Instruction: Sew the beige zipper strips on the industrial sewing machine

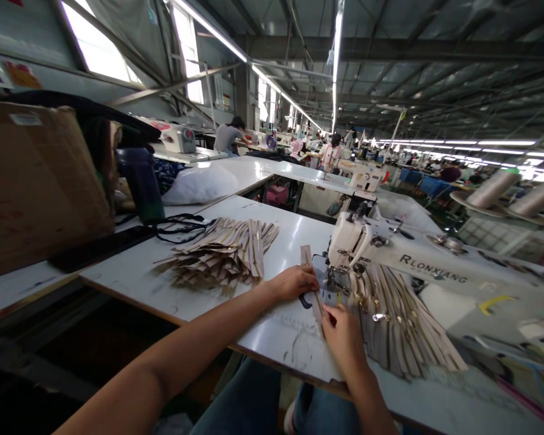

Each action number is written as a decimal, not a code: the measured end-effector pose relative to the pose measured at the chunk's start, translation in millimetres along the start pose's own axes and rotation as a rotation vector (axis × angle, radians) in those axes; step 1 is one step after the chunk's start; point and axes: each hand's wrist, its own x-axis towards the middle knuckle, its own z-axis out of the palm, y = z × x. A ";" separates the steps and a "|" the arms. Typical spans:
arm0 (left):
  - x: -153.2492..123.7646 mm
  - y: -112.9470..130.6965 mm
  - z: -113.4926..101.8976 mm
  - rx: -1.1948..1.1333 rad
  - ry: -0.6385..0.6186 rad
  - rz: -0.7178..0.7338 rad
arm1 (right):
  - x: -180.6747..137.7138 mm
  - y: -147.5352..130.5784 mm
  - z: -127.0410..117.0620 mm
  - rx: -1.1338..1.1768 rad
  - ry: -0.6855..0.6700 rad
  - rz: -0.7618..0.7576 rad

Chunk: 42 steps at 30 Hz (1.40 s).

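Observation:
A beige zipper (305,254) lies lengthwise on the white table, just left of the needle area of the sewing machine (344,241). My left hand (297,281) is closed on its middle, fingers bent over the tape. Lower down, my right hand (340,329) pinches the zipper's near end between thumb and fingers. To the left rests a thick pile of beige zippers (226,251) with gold-coloured teeth. Right of the needle, under the machine arm, a fan of zippers (399,326) with metal sliders spreads over the table.
At the left stand a cardboard box (40,187) and a dark bottle (140,184), with black cords (181,226) beside the pile. Thread cones (492,188) stand at the right. Farther back, a person (229,138) sits among more sewing machines.

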 end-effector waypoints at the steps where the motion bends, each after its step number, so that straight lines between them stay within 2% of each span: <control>1: -0.1 0.3 0.0 -0.001 -0.001 -0.008 | -0.8 -1.2 -1.7 -0.045 -0.013 -0.004; 5: -2.2 0.6 1.3 -0.026 0.020 -0.022 | -5.1 -2.6 -11.0 -0.210 -0.122 -0.026; 8: -1.9 -2.0 3.3 -0.025 0.032 -0.007 | -3.9 0.0 -16.3 -0.247 -0.189 -0.066; 13: 16.0 -17.0 5.3 -0.012 0.036 -0.041 | 17.9 0.1 -17.3 -0.340 -0.239 -0.087; 17: 41.4 -30.0 8.5 -0.024 0.031 -0.044 | 32.4 -2.7 -12.9 -0.407 -0.203 -0.034; 22: 59.9 -39.8 17.3 -0.056 0.010 -0.041 | 29.8 1.3 -4.2 -0.398 -0.127 0.007; 42: 63.8 -57.0 25.6 -0.018 0.021 -0.042 | 32.4 3.2 -2.4 -0.311 -0.074 0.044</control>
